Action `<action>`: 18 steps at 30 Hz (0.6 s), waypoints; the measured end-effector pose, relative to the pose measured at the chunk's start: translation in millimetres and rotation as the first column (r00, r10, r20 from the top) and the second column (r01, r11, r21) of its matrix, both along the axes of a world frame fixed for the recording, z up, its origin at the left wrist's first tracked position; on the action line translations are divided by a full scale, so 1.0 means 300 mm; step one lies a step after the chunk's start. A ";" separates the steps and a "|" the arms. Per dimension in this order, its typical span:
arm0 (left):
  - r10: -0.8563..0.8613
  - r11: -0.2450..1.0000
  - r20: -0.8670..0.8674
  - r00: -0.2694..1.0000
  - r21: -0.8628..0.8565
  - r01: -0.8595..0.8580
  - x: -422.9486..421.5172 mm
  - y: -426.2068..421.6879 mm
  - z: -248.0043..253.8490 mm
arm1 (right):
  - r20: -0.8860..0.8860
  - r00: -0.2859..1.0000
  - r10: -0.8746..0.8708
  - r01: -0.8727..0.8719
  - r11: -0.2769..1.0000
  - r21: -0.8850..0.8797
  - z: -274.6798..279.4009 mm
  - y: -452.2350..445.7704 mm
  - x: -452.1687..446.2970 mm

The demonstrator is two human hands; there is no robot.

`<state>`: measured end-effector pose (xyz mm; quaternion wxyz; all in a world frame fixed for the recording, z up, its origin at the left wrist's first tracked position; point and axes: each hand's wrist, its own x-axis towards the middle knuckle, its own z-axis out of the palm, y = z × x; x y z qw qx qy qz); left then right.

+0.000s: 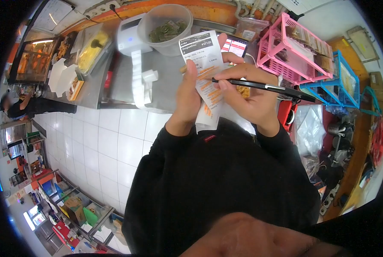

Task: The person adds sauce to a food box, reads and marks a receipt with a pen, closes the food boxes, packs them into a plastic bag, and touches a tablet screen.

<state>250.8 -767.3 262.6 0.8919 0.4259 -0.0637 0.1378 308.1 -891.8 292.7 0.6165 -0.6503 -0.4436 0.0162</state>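
A long printed receipt (198, 46) with orange marks across its lower half is held up in front of my chest. My left hand (186, 96) grips it from the left side, the thumb lying over its edge. My right hand (255, 96) is closed around a black pen (266, 87), whose tip is at the middle of the paper. Behind the right hand, a device with a lit screen (234, 46) shows in part. The fingertips behind the receipt are partly hidden.
On the metal counter (163, 81) stand a white printer (133, 36) with a paper strip (138, 81) and a clear tub (165, 30) of green packets. Pink (292, 64) and blue baskets (343, 81) are at right. Another person (24, 107) stands far left.
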 end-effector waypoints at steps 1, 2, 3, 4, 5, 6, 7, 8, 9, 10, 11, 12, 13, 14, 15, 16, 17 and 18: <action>-0.028 1.000 0.012 1.000 0.002 0.028 0.003 0.006 0.005 | 0.022 1.000 -0.003 0.004 1.000 -0.013 -0.002 0.002 0.003; -0.056 0.998 0.024 0.998 0.003 0.056 0.005 0.009 0.007 | 0.011 1.000 0.011 -0.010 0.999 -0.035 -0.003 -0.004 0.006; -0.053 0.999 0.005 0.999 -0.004 0.053 0.007 0.003 0.003 | 0.000 1.000 0.025 -0.025 0.998 -0.056 -0.003 -0.013 0.011; -0.049 0.999 -0.014 0.999 -0.012 0.049 0.009 -0.008 -0.004 | -0.011 0.999 0.039 -0.040 0.996 -0.076 -0.003 -0.019 0.014; -0.046 0.999 -0.033 0.998 -0.020 0.046 0.010 -0.014 -0.008 | -0.040 0.999 0.019 -0.020 0.999 -0.039 -0.005 -0.018 0.017; -0.055 0.998 -0.025 0.998 -0.043 0.054 0.011 -0.016 -0.006 | -0.070 0.998 -0.001 0.000 1.000 -0.002 -0.010 -0.017 0.020; -0.064 0.996 -0.017 0.998 -0.066 0.063 0.014 -0.017 -0.003 | -0.101 0.995 -0.019 0.022 0.999 0.033 -0.014 -0.017 0.024; -0.072 0.993 -0.009 0.997 -0.091 0.071 0.016 -0.019 -0.002 | -0.111 0.994 -0.017 0.015 1.000 -0.021 -0.008 -0.024 0.021; -0.081 0.995 0.004 0.997 -0.066 0.081 0.018 -0.015 -0.002 | -0.121 0.993 -0.016 0.007 0.997 -0.076 0.004 -0.037 0.014; -0.089 0.995 0.017 0.996 -0.040 0.089 0.022 -0.006 -0.003 | -0.131 0.991 -0.015 -0.002 0.992 -0.129 0.011 -0.046 0.012; -0.097 0.995 0.029 0.995 -0.013 0.098 0.024 -0.001 -0.002 | -0.106 0.994 -0.016 0.007 0.996 -0.085 0.004 -0.046 0.019; -0.102 0.994 0.029 0.994 -0.024 0.103 0.025 -0.003 0.002 | -0.082 0.996 -0.018 0.015 0.999 -0.040 -0.009 -0.043 0.031; -0.108 0.993 0.029 0.994 -0.035 0.109 0.025 -0.007 0.007 | -0.057 0.998 -0.023 0.023 1.000 0.004 -0.016 -0.042 0.039; -0.113 0.992 0.030 0.993 -0.047 0.114 0.025 -0.010 0.010 | -0.024 1.000 -0.019 0.018 1.000 -0.013 -0.016 -0.047 0.038; -0.110 0.994 0.030 0.994 -0.021 0.110 0.027 -0.008 0.007 | 0.008 1.000 -0.013 0.014 0.999 -0.030 -0.014 -0.054 0.034; -0.105 0.994 0.030 0.994 0.004 0.105 0.030 -0.005 0.001 | 0.041 0.999 -0.007 0.009 0.999 -0.047 -0.012 -0.057 0.032; -0.100 0.995 0.029 0.995 0.030 0.100 0.031 -0.002 -0.002 | 0.064 0.998 -0.021 0.023 0.999 -0.031 -0.013 -0.056 0.033; -0.102 0.995 0.028 0.994 0.017 0.101 0.031 -0.003 0.000 | 0.042 0.999 -0.017 0.018 1.000 -0.014 -0.020 -0.061 0.035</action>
